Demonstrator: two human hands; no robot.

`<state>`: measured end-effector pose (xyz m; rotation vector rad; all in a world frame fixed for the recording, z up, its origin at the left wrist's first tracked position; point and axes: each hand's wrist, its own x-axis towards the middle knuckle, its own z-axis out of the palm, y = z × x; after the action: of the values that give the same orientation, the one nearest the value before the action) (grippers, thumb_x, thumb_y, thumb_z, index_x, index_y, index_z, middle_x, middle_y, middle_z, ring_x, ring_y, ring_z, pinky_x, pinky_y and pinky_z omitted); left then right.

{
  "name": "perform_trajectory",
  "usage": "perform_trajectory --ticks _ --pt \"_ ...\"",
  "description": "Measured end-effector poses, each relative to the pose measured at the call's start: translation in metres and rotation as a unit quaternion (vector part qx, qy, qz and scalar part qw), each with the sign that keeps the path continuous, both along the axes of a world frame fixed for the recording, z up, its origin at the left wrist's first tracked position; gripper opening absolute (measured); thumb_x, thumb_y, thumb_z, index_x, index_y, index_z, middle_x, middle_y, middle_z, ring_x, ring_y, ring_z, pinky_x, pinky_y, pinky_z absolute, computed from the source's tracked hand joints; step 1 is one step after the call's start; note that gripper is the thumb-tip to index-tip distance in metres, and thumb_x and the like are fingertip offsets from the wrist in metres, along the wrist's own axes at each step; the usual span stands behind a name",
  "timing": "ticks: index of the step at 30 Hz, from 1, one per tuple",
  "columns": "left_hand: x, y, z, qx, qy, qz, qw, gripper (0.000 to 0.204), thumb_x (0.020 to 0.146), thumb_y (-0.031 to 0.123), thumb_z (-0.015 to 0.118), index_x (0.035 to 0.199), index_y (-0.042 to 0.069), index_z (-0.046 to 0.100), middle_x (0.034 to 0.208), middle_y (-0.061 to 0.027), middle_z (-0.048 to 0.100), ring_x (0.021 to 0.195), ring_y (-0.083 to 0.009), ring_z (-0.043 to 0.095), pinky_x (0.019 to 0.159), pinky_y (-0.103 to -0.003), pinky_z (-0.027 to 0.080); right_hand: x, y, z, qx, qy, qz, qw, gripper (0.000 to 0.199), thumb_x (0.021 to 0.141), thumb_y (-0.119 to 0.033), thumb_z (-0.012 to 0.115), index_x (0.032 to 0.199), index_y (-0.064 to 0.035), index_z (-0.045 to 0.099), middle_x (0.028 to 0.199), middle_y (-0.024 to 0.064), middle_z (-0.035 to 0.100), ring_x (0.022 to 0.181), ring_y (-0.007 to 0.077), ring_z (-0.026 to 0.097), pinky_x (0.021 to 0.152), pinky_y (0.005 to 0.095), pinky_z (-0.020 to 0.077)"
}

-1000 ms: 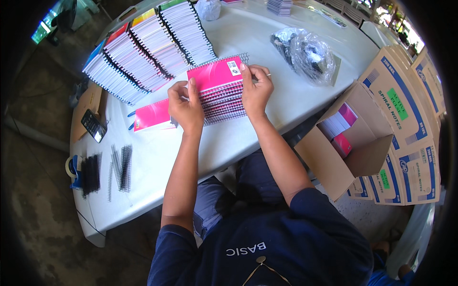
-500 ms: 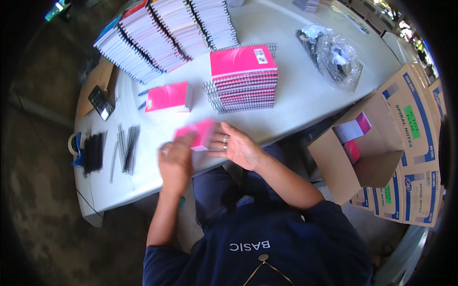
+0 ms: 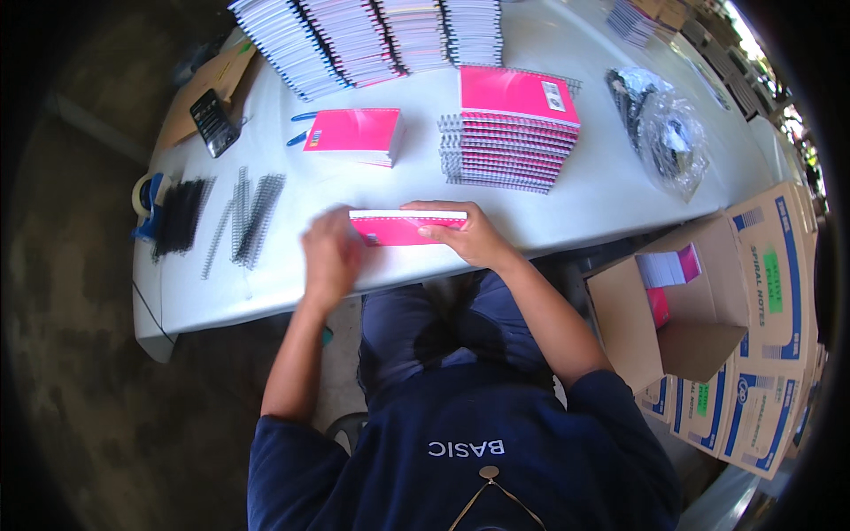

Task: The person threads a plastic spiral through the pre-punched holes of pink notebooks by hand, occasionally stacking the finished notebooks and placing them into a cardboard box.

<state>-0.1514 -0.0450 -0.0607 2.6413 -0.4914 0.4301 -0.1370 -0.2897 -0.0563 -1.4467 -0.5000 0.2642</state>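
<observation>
A pink-covered notebook (image 3: 396,232) is held above the table's near edge, its white page edges up and a row of small holes along the cover. My right hand (image 3: 472,234) grips its right end, thumb over the cover and fingers behind. At the left end is my left hand (image 3: 331,254), smeared by motion, so its fingers and any hold are unclear. Beyond the hands lies a short stack of pink notebooks (image 3: 354,130) showing no spiral. To its right stands a taller stack of spiral-bound pink notebooks (image 3: 519,93).
Loose wire spirals (image 3: 252,221) and black spirals (image 3: 181,217) lie left, beside a tape dispenser (image 3: 148,205). A phone (image 3: 213,122) and two blue pens (image 3: 298,138) are farther back. Thick bound books (image 3: 390,40), a plastic-wrapped bundle (image 3: 668,142) and an open carton (image 3: 624,319) surround the work area.
The held notebook has turned to lie lengthwise between the hands. My right hand, open before, now grips it; my left hand remains at its left end. The whole view has shifted.
</observation>
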Motion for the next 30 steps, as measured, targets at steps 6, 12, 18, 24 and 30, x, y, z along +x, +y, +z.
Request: perform_trajectory --ticks 6,12,18,24,30 --pt "0.045 0.077 0.016 0.207 -0.027 0.337 0.918 0.028 0.081 0.023 0.06 0.104 0.008 0.056 0.101 -0.0128 0.056 0.096 -0.029 0.055 0.079 -0.043 0.04 -0.007 0.003 0.004 -0.007 -0.057 -0.032 0.998 0.032 0.086 -0.003 0.058 0.118 -0.006 0.059 0.109 0.0061 0.064 0.093 0.0091 0.055 0.085 0.0237 0.0449" --pt "0.046 0.081 0.013 0.178 -0.013 0.312 0.933 0.024 0.082 0.022 0.059 0.1 0.007 0.057 0.102 -0.0134 0.057 0.094 -0.0297 0.057 0.078 -0.044 0.045 -0.005 0.001 -0.004 0.012 -0.038 -0.032 0.999 0.033 0.086 -0.003 0.058 0.118 -0.0067 0.059 0.109 0.0055 0.064 0.094 0.0087 0.055 0.085 0.0235 0.0451" --pt "0.057 0.104 0.007 0.095 -0.041 0.325 0.94 0.023 0.085 0.018 0.054 0.104 0.004 0.056 0.104 -0.0168 0.056 0.094 -0.0351 0.057 0.08 -0.044 0.046 -0.006 0.0 -0.001 0.005 -0.032 -0.032 0.999 0.033 0.086 -0.003 0.058 0.118 -0.0068 0.059 0.109 0.0054 0.064 0.094 0.0087 0.055 0.086 0.0232 0.0447" --pt "0.055 0.083 0.04 -0.153 -0.02 0.268 0.951 0.029 0.095 0.024 0.044 0.106 -0.001 0.055 0.092 -0.0217 0.059 0.083 -0.0311 0.059 0.074 -0.039 0.045 -0.004 -0.002 -0.006 -0.007 -0.085 -0.04 0.996 0.033 0.086 -0.001 0.056 0.119 -0.0069 0.058 0.11 0.0051 0.063 0.094 0.0089 0.054 0.084 0.0229 0.0443" --pt "0.001 0.014 0.062 -0.316 0.297 -0.012 0.901 0.034 0.095 0.032 0.045 0.088 0.002 0.057 0.072 0.001 0.045 0.066 -0.0074 0.038 0.062 -0.022 0.035 -0.006 0.0 -0.004 0.002 -0.062 -0.061 0.996 0.033 0.086 -0.002 0.056 0.118 -0.0063 0.059 0.107 0.0048 0.064 0.093 0.008 0.054 0.083 0.023 0.0442"
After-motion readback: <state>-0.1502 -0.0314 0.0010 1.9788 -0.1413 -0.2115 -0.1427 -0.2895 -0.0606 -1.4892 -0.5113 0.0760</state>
